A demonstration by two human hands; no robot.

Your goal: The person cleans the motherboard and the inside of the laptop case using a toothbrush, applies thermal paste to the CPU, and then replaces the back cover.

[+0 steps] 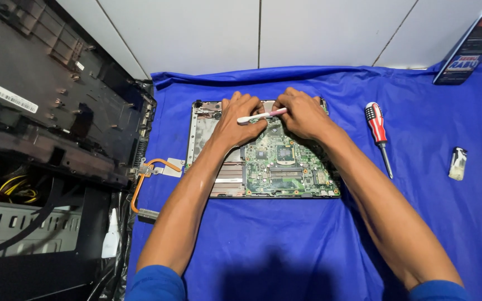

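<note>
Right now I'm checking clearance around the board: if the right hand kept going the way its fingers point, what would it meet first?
The right hand points left along the pink-and-white tool, so it would most likely meet the left hand first, since their fingertips almost touch over the green motherboard. Depth is hard to judge.

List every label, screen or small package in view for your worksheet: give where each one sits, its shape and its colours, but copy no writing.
Phone screen: top right corner, propped on the blue cloth; a lit, tilted rectangle, red and dark.
Sticker label: on the black laptop casing at left; a narrow white strip with dark print.
Small white item: far right on the cloth; oblong, white with dark marks; its kind is unclear.
</note>
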